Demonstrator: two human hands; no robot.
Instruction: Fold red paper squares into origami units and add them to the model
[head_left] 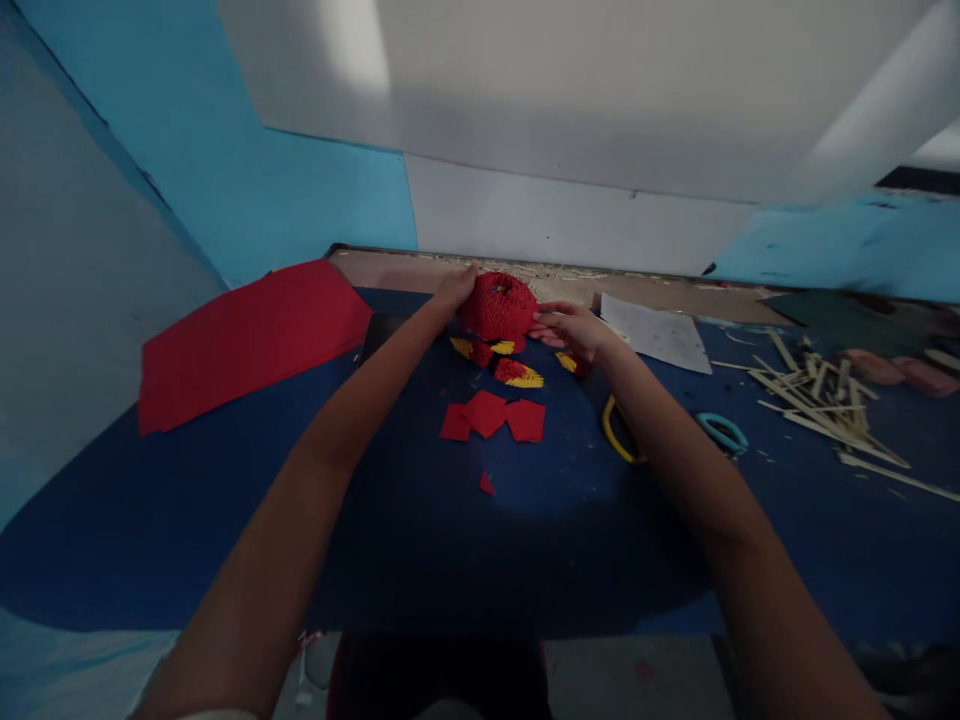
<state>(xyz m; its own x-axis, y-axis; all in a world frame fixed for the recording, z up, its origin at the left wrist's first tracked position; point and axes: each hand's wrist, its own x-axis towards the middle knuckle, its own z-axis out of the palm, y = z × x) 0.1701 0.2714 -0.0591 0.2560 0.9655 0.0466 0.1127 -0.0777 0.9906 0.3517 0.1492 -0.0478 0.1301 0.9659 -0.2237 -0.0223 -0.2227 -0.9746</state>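
Note:
A round red object [498,308] with a ridged, folded-paper surface and an opening on top stands at the far side of the blue table. My left hand [456,287] is closed on its left side. At its right side my right hand [568,326] touches it with the fingers spread. Red and yellow ridged pieces [519,374] lie just in front of it, one of them below my right hand. Nearer to me are several small red paper squares [485,413] and a small red triangle [487,484].
Large red sheets [251,340] lie at the left and a white sheet [656,332] at the right. Yellow-handled scissors [616,432] are partly behind my right forearm, beside a light blue handle [722,433]. Thin wooden sticks [825,400] are heaped farther right. A wall rises behind the table [225,510].

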